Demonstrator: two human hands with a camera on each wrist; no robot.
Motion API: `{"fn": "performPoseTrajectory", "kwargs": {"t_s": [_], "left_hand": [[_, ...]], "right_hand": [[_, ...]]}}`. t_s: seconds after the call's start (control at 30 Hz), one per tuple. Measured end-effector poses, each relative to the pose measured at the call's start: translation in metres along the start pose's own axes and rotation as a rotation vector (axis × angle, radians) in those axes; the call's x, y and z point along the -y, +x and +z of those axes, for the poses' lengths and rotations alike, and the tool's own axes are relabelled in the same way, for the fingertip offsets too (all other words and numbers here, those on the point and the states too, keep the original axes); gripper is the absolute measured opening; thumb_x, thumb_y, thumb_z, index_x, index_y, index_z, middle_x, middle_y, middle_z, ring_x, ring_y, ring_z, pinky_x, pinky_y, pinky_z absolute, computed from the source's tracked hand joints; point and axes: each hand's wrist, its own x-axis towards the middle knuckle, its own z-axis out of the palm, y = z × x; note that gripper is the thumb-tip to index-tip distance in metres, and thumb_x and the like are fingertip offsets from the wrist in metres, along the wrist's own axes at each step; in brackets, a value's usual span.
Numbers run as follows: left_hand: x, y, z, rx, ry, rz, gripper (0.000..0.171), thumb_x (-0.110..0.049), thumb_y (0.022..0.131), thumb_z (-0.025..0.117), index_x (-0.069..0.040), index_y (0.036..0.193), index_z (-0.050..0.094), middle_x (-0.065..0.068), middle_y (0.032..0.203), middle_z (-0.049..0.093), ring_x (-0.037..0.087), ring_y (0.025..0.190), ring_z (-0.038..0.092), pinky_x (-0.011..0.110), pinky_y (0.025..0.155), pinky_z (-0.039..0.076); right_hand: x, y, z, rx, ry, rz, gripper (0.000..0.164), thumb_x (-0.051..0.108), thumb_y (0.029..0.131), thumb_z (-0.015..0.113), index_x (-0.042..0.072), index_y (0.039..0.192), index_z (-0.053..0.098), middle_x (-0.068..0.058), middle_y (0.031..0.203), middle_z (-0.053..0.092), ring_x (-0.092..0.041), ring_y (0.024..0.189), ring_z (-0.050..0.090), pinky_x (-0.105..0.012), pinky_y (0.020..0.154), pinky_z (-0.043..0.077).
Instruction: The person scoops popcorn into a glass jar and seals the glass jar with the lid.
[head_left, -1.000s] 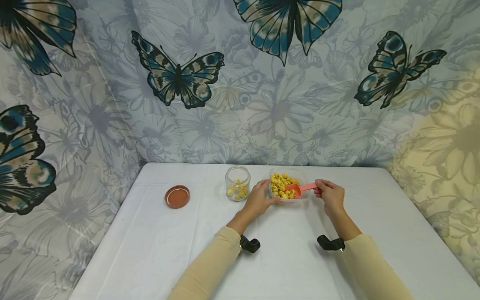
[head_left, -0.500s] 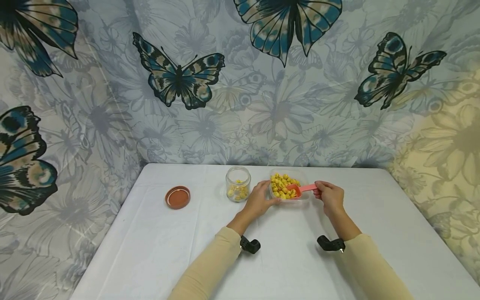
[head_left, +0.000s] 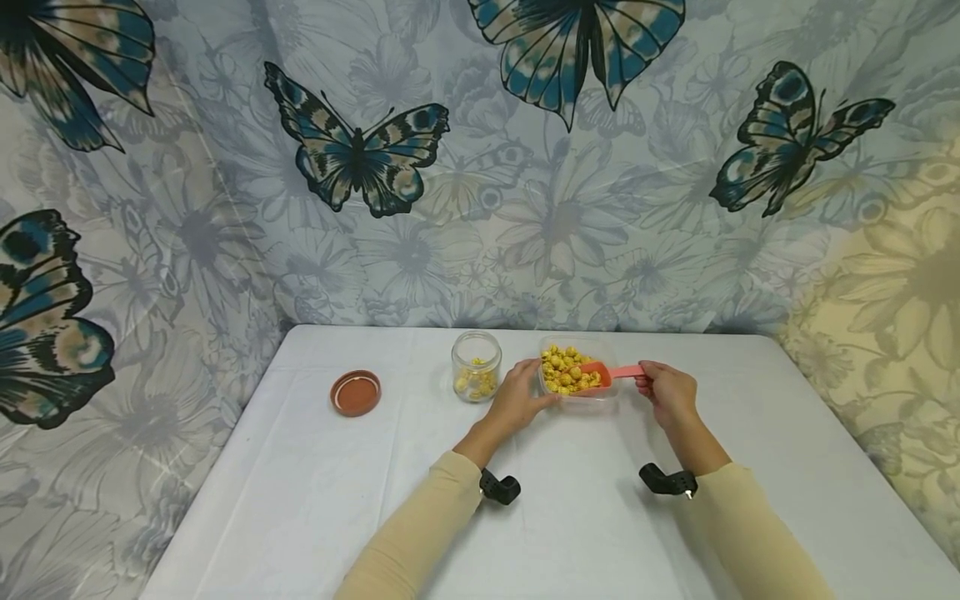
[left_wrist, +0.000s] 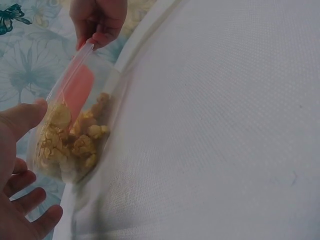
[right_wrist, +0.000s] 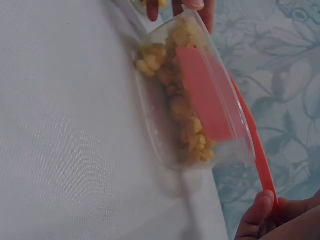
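A clear plastic tub (head_left: 600,406) of yellow popcorn (head_left: 562,367) stands near the table's back edge. My left hand (head_left: 513,398) rests against its left side. In the left wrist view, the thumb (left_wrist: 30,116) touches the tub near the rim, and the other fingers are spread, some apart from the wall. My right hand (head_left: 670,396) pinches the handle of a pink-red scoop (head_left: 626,372) at the right. The scoop's bowl (right_wrist: 212,100) lies inside the tub among the popcorn, its handle passing over the rim. How full the scoop is, I cannot tell.
An uncovered glass jar (head_left: 476,367), partly filled with popcorn, stands left of the tub, close to my left hand. A brown round lid (head_left: 356,393) lies farther left on the white-covered table (head_left: 570,517). A butterfly-patterned cloth (head_left: 420,267) hangs behind the table.
My right hand has shifted a little to the right, drawing the scoop toward the tub's right side. The left hand, the tub, the jar and the lid have stayed in place.
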Motion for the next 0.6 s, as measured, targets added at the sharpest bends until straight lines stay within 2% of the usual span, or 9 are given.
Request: {"fn": "performPoseTrajectory", "kwargs": {"t_s": [0.27,0.33,0.43,0.5,0.6], "left_hand": [[0.0015,0.0016,0.0011,-0.009,0.012,0.012,0.073,-0.041,0.089,0.069,-0.006,0.147,0.041,0.013,0.150,0.042,0.031,0.138,0.043,0.044,0.113,0.039],[0.0011,0.0010,0.0010,-0.012,0.010,0.013,0.073,-0.041,0.089,0.070,-0.006,0.147,0.042,0.013,0.150,0.043,0.031,0.138,0.043,0.044,0.113,0.040],[0.0003,0.0000,0.0009,-0.012,0.012,0.009,0.073,-0.041,0.089,0.069,-0.006,0.147,0.041,0.013,0.150,0.042,0.031,0.138,0.043,0.045,0.113,0.040],[-0.0006,-0.0008,0.0007,-0.010,0.011,0.002,0.073,-0.041,0.090,0.069,-0.007,0.148,0.040,0.013,0.151,0.042,0.031,0.138,0.042,0.045,0.113,0.040],[-0.0015,-0.0018,0.0009,-0.003,-0.003,-0.011,0.072,-0.040,0.090,0.068,-0.008,0.148,0.040,0.012,0.152,0.041,0.031,0.139,0.041,0.046,0.113,0.039]], "right_hand": [[0.0009,0.0014,-0.0061,-0.020,0.123,0.081,0.041,0.014,0.101,0.051,0.000,0.139,0.050,0.008,0.065,0.064,-0.004,0.060,0.056,-0.014,0.057,0.052],[0.0013,0.0004,-0.0072,-0.010,0.159,0.086,0.034,0.014,0.100,0.052,0.003,0.132,0.057,0.008,0.065,0.065,-0.005,0.059,0.057,-0.015,0.057,0.052],[0.0020,-0.0004,-0.0090,0.011,0.211,0.085,0.018,0.012,0.099,0.054,0.007,0.111,0.067,0.006,0.063,0.066,-0.005,0.056,0.058,-0.015,0.056,0.053],[0.0023,-0.0005,-0.0098,0.018,0.232,0.077,0.014,0.011,0.098,0.055,0.010,0.100,0.069,0.005,0.063,0.067,-0.005,0.055,0.058,-0.015,0.055,0.053],[0.0021,-0.0005,-0.0101,0.011,0.229,0.071,0.014,0.013,0.098,0.056,0.009,0.105,0.068,0.005,0.064,0.067,-0.005,0.056,0.058,-0.015,0.056,0.053]]}}
